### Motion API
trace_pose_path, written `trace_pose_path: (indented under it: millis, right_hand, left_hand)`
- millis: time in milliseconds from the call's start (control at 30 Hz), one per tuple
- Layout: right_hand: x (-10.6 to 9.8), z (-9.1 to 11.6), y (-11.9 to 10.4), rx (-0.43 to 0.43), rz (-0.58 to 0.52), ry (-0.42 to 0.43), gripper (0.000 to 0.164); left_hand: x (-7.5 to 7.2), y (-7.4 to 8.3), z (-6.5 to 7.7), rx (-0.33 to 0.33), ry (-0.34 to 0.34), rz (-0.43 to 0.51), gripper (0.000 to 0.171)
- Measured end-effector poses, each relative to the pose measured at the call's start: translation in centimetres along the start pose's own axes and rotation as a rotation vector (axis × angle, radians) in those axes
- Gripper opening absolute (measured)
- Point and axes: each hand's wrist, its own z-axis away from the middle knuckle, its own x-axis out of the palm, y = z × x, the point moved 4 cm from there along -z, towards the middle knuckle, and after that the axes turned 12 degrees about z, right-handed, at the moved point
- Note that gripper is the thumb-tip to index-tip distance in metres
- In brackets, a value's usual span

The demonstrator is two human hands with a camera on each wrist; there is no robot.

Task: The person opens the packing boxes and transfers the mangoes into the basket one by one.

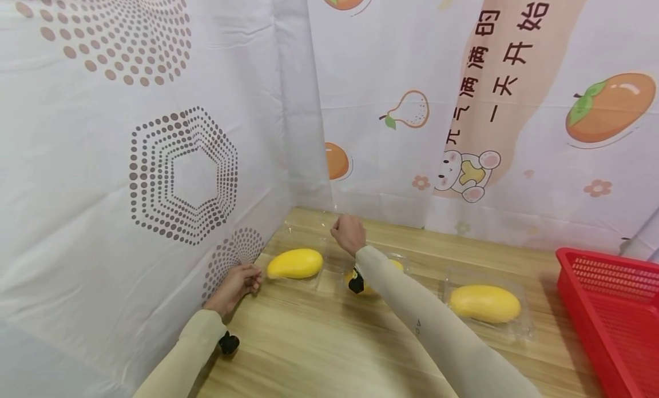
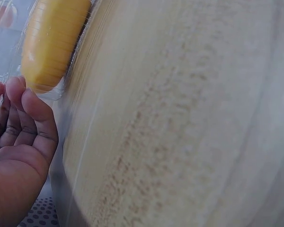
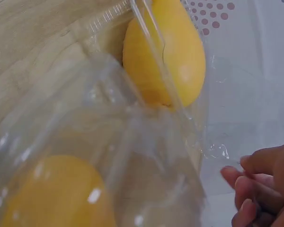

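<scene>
A: What lies nearest?

B: At the lower right of the frame, a red basket on the wooden table. Left of it, a yellow mango sits in a clear box.

A: And a little farther?

B: The left hand, left of centre in the lower half. Its fingers bend towards the thumb, the tips close together beside the left box. Whether they pinch its plastic edge, I can't tell.

A: So where are the other mangoes?

B: The left mango lies in that box, just right of the left hand. The middle mango, near the centre, is partly hidden behind the right sleeve.

A: The other hand?

B: The right hand is beyond them, above centre-bottom, its fingers curled. In the right wrist view, thumb and fingertips bunch at the lower right with clear plastic glinting just beside them. A grip on it can't be made out.

A: Farthest back?

B: A printed cloth across the upper right.

A: Which step is this, would you say?

B: Probably working the left box's clear lid, one hand each side. The next move likely calls for a light pinch on the thin edge and a steadying touch opposite, so the mango doesn't roll.
</scene>
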Motion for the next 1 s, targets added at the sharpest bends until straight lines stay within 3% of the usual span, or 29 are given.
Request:
trace_pose_path:
  millis: [133,400,1000]
  right_hand:
    - [0.5,0.1,0.1,0.039,0.071,-0.039,0.053]
    - [0.9,0.6,-0.3,0.009,0.285,-0.068,0.054]
    - [3.0,1.3,0.2,0.003,0.382,-0.225,0.040]
  left_hand:
    - [0.0,0.0,0.1,0.006,0.007,0.000,0.021]
    - [0.0,-0.2,0.1,0.014,-0.001,-0.007,0.022]
    - [0.2,-0.1,0.4,0.022,0.003,0.004,0.026]
